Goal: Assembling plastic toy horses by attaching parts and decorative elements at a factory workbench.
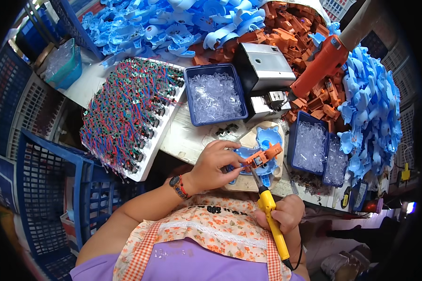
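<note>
My right hand grips the yellow handle of a soldering iron. Its metal tip reaches up to an orange plastic housing. That housing lies across a blue plastic shell on a pale wooden fixture. At the housing's left end, the thumb and fingers of my left hand are pinched together. Thin dark-blue wires show between these fingers; the exact pinch point is partly hidden.
Wired circuit boards crowd a white foam tray at left. Blue bins hold clear plastic pieces. Behind stand a metal-cased machine and an orange electric screwdriver. Blue shells and orange housings are heaped around.
</note>
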Demonstrator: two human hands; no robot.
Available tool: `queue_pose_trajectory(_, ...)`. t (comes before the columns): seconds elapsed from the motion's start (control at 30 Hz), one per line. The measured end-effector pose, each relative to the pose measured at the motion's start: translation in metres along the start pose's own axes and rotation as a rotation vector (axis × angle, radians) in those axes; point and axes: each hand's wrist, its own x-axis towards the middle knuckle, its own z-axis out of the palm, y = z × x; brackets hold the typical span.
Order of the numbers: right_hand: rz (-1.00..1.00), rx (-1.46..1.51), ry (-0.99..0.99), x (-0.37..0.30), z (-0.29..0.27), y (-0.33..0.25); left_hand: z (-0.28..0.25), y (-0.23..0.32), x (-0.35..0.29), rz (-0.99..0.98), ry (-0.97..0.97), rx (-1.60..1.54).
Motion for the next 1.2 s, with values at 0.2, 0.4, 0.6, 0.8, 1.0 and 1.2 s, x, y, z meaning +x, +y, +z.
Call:
queue_pose_trajectory(0.2,-0.029,-0.017,0.092,-0.003,0.006,0.001,-0.001,0.001,0.000,0.001,-0.012,0.010)
queue_pose_trajectory(0.4,-0.031,-0.017,0.064,0.003,0.005,0.000,-0.001,0.003,0.000,-0.011,-0.019,0.026)
queue_pose_trajectory(0.6,0.056,0.006,0.026,0.000,0.002,-0.003,-0.003,0.004,0.003,-0.024,-0.025,0.041)
queue_pose_trajectory(0.8,0.011,-0.006,0.056,0.000,0.005,-0.001,-0.003,0.003,0.004,-0.006,-0.013,0.049)
queue_pose_trajectory(1.0,-0.010,-0.008,0.041,-0.008,0.005,0.000,-0.003,0.005,0.005,-0.015,-0.033,0.057)
queue_pose_trajectory(1.2,0.053,0.013,0.087,-0.002,0.004,-0.004,-0.006,0.011,0.008,-0.028,-0.056,0.100)
